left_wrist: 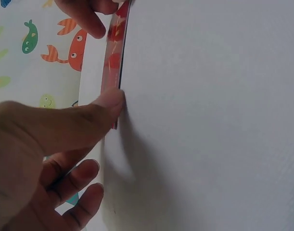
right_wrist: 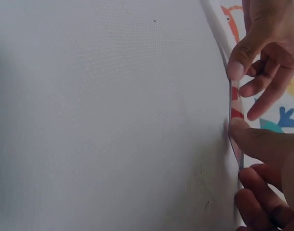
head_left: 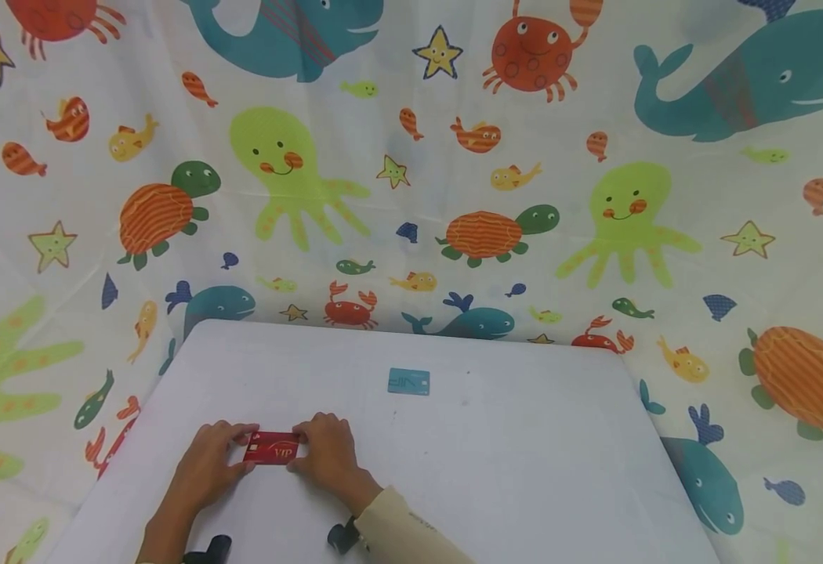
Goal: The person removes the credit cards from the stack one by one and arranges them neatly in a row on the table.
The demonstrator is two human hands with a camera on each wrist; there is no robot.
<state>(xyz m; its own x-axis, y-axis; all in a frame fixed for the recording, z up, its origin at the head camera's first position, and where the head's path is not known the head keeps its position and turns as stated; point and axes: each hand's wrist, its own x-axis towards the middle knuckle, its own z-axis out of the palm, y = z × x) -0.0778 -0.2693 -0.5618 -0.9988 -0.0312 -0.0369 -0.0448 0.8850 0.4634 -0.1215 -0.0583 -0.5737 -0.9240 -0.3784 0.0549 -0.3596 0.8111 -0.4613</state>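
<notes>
A red card (head_left: 273,448) with "VIP" printed on it is held between both hands at the left of the white table. The left hand (head_left: 207,468) pinches its left end between thumb and fingers. At the right end, the right hand (head_left: 331,458) grips it the same way. In the left wrist view the card (left_wrist: 116,53) appears nearly edge-on, with the left thumb on its near end. The right wrist view shows the card (right_wrist: 236,103) as a thin strip between the two hands. Whether it touches the table cannot be told.
A blue-green card (head_left: 408,381) lies on the white table (head_left: 524,454), behind and to the right of the red one. Behind the table hangs a curtain (head_left: 355,157) printed with sea animals. Small dark marks dot the tabletop.
</notes>
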